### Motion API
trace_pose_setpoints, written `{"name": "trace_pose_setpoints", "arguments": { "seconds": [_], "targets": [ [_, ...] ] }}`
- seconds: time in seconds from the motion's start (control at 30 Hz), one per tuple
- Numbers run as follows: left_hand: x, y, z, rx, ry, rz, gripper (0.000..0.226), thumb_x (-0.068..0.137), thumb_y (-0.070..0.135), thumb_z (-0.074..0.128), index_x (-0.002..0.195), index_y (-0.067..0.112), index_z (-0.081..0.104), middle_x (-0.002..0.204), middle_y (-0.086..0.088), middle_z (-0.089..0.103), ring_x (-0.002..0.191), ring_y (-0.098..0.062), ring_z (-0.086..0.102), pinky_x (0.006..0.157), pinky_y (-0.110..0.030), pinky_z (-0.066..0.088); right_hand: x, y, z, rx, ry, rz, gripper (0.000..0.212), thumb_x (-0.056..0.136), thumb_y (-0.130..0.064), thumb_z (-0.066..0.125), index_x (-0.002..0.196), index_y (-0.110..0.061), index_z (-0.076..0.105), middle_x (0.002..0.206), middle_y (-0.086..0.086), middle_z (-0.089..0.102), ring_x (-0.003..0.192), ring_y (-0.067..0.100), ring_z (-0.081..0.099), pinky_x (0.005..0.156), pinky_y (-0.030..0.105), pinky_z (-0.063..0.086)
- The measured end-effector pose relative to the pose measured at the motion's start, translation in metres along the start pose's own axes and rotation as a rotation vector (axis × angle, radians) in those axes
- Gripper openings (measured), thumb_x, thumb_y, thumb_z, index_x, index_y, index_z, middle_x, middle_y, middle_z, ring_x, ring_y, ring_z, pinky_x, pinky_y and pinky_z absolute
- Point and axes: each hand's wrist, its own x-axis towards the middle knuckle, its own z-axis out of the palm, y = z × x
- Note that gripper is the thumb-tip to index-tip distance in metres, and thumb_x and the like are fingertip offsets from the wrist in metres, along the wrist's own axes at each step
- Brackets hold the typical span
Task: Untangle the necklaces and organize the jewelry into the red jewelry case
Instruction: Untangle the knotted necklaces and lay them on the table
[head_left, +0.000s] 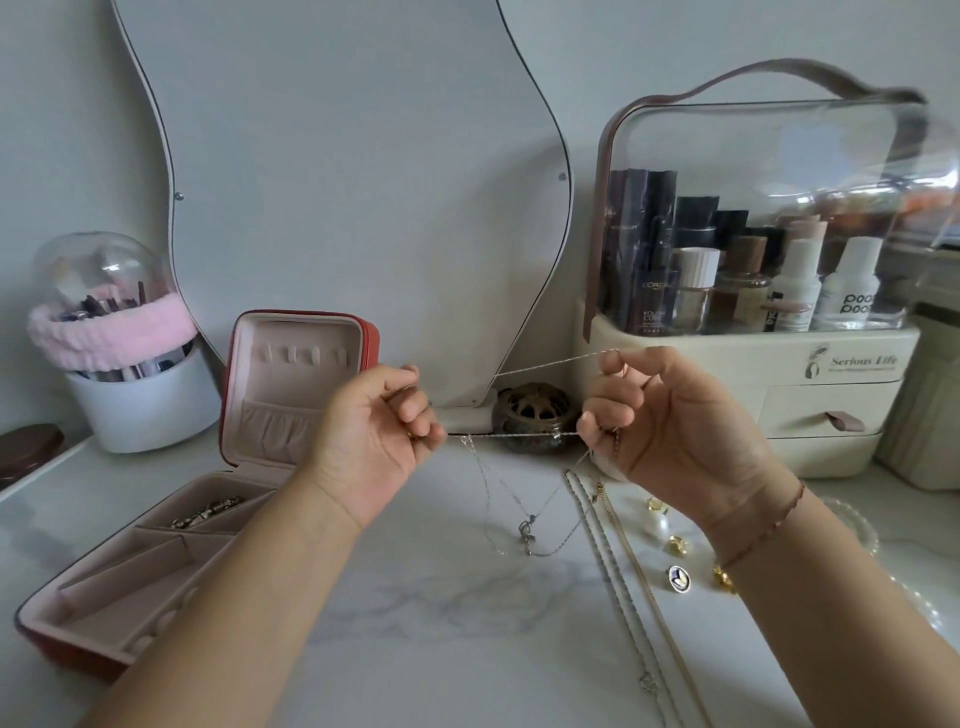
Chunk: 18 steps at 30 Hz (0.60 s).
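Thin silver necklace (511, 435), to the right of the red jewelry case (298, 384), being held taut in the air between two hands. The left hand (374, 441), just right of the case's upright lid, is curling its fingers and pinching one end of the strand between thumb and forefinger. The right hand (670, 415), farther right of the case, is pinching the other end low at its fingertips, while a second strand is running up over its raised forefinger. Loose loops carrying a small pendant (525, 535) are hanging below the taut strand; whether the pendant is touching the marble tabletop (415, 649) cannot be told. Well right of the case, a twisted chain (597, 551) and a gold chain (631, 564) are lying side by side, with a pearl earring (658, 525) and an oval pin (679, 578) just beyond them. The case is lying open, with some jewelry (208, 512) resting in a rear compartment. A brass pot (535, 410) is standing behind the taut strand.
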Motion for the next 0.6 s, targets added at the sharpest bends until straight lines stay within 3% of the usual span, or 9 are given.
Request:
{"name": "trace_pose_setpoints", "arguments": {
  "seconds": [0.17,0.27,0.33,0.43,0.53,0.6],
  "targets": [
    [-0.004,-0.005,0.003,0.328,-0.08,0.09,0.02,0.072,-0.001,0.063,0.078,0.015,0.052,0.052,0.006,0.033,0.043,-0.007,0.029,0.044,-0.017,0.031,-0.002,0.001,0.007,-0.066,0.085,-0.036,0.009,0.076,-0.017,0.059,0.077,-0.013,0.052,0.057,-0.003,0.037,0.048,0.01,0.043,0.062,0.028,0.055],
    [-0.006,-0.007,0.001,0.528,-0.121,0.143,0.019,0.069,0.005,0.069,0.084,0.012,0.061,0.056,0.007,0.033,0.044,-0.005,0.027,0.043,-0.016,0.026,-0.004,-0.001,0.005,-0.153,0.054,-0.081,0.008,0.084,-0.018,0.052,0.078,-0.013,0.053,0.066,0.001,0.055,0.065,0.014,0.06,0.084,0.036,0.056],
    [-0.008,-0.005,-0.001,0.697,-0.142,0.16,0.019,0.071,0.016,0.07,0.09,0.013,0.067,0.053,0.011,0.033,0.043,-0.004,0.026,0.043,-0.015,0.023,-0.004,-0.001,0.003,-0.237,0.068,-0.12,0.011,0.089,-0.017,0.051,0.079,-0.012,0.054,0.08,0.006,0.063,0.081,0.018,0.064,0.09,0.042,0.053],
    [-0.011,-0.002,-0.003,0.907,-0.166,0.183,0.022,0.073,0.022,0.077,0.095,0.019,0.072,0.05,0.015,0.035,0.043,-0.002,0.029,0.043,-0.012,0.026,-0.004,0.0,0.002,-0.399,0.155,-0.178,0.021,0.095,-0.017,0.047,0.079,-0.011,0.058,0.09,0.008,0.068,0.089,0.019,0.065,0.07,0.035,0.059],
    [-0.007,-0.005,-0.008,1.029,-0.102,0.238,0.011,0.083,0.012,0.072,0.091,0.02,0.072,0.048,0.014,0.03,0.046,-0.003,0.03,0.055,-0.017,0.031,-0.007,0.001,0.003,-0.512,0.225,-0.194,0.021,0.098,-0.017,0.045,0.083,-0.012,0.058,0.092,0.006,0.066,0.076,0.015,0.063,0.05,0.024,0.05],
    [-0.004,-0.007,-0.012,1.069,-0.016,0.295,0.008,0.084,0.016,0.071,0.083,0.023,0.073,0.051,0.0,0.039,0.053,-0.011,0.035,0.058,-0.025,0.029,-0.006,0.002,0.003,-0.549,0.245,-0.199,0.018,0.098,-0.017,0.044,0.087,-0.009,0.056,0.091,0.006,0.064,0.067,0.013,0.059,0.045,0.022,0.045]
  ]
}}
